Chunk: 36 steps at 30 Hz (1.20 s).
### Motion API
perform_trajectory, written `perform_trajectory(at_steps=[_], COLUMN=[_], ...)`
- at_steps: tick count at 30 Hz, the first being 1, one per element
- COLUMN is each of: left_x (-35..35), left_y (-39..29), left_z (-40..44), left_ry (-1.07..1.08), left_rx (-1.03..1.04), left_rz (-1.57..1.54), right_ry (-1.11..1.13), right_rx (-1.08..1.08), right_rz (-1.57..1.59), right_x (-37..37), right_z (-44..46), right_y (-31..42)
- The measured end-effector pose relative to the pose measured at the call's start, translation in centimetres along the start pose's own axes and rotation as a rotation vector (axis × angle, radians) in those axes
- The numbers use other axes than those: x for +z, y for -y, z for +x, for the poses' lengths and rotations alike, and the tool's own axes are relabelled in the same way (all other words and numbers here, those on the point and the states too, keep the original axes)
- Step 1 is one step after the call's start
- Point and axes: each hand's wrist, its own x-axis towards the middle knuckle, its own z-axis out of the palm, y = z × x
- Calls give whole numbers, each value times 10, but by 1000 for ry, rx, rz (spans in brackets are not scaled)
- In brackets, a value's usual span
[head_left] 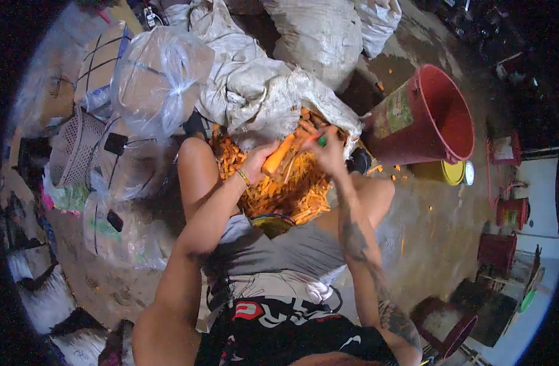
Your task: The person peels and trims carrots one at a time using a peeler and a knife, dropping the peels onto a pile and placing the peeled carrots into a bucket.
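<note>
The left hand (255, 162) is closed around the lower end of a peeled carrot (279, 155), fingers wrapped, with the upper end projecting free toward the right hand. The carrot is held at a tilt above a heap of orange pieces (291, 192), between the person's knees. The right hand (332, 152) is partly curled around a small tool with a green part (322, 141); the exact finger closure and the tool's working end are too blurred to tell. The tool is positioned just beside the carrot's upper end; contact cannot be confirmed.

A yellow band (243, 177) encircles the left wrist. A white woven sack (249, 91) lies directly beyond the heap, with more carrots (307, 125) at its near edge. A red bucket (396, 116) is located to the right of the sack, near a yellow lid (452, 173). Plastic-wrapped boxes (154, 85) are stacked at the left.
</note>
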Motion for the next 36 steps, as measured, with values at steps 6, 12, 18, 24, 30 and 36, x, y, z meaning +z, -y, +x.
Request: perform_trajectory(at_steps=[6,12,18,24,30,36], left_x=[28,37,12,20,21,7], left_y=[-6,-11,-10,-10,-8,-7], left_z=[-13,-10,-4,-7,2,-4], left_ry=[-105,-152,-3,-36,-85,-68], left_rx=[27,49,33,36,62,-19], left_rz=[40,51,-27,70,47,118], right_ry=[-149,274,-27,75,317,-251], right_rx=[317,-142,101,168,-59,262], right_rz=[317,-18,155,100,-113,41], right_x=[-5,15,2,-9,4,-22], right_z=[16,-27,13,0,-18,20], right_y=[-12,22,-44,7,27,-26])
